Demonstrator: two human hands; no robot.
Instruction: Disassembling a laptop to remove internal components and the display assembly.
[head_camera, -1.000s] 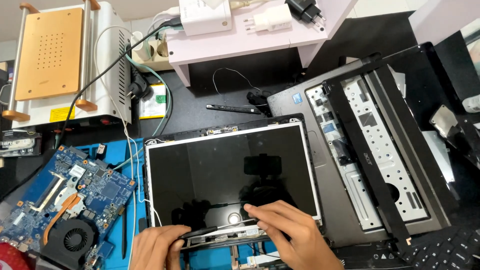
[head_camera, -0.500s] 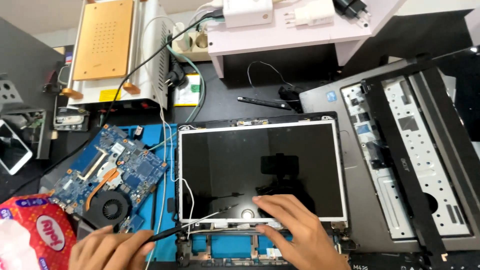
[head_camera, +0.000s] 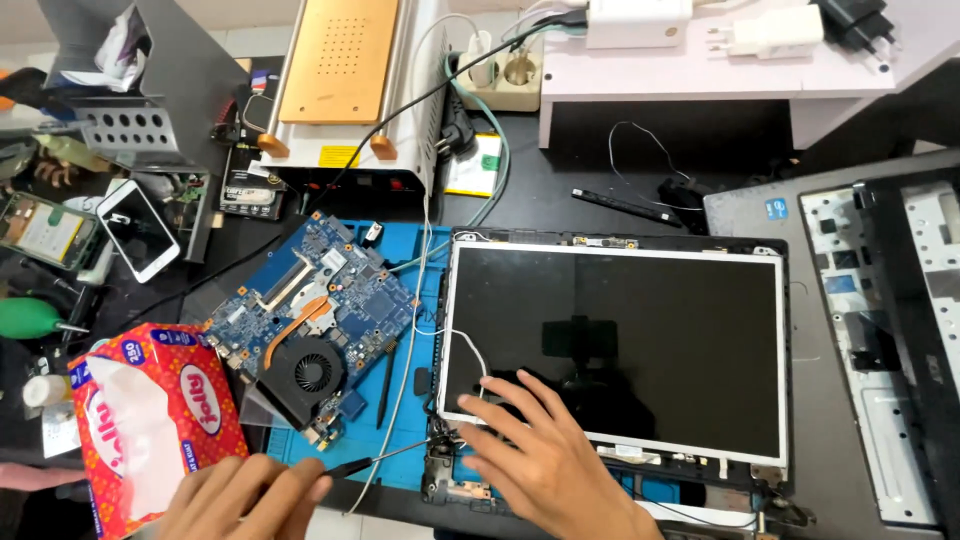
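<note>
Left hand (head_camera: 245, 495) grips a screwdriver (head_camera: 385, 458) pointing toward two o'clock at the screen's hinge (head_camera: 440, 437), while the right hand (head_camera: 545, 455) lies flat, fingers spread, on the laptop screen (head_camera: 640, 340).

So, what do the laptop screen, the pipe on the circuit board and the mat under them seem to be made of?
Laptop screen: probably glass or glossy plastic; it mirrors a dark shape.
Pipe on the circuit board: likely copper, by its orange metallic colour.
Mat: looks like matte blue rubber or silicone, with no shine; cannot say for sure.

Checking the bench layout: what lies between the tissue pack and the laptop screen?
In the head view, the blue circuit board with fan, on the blue mat.
</note>
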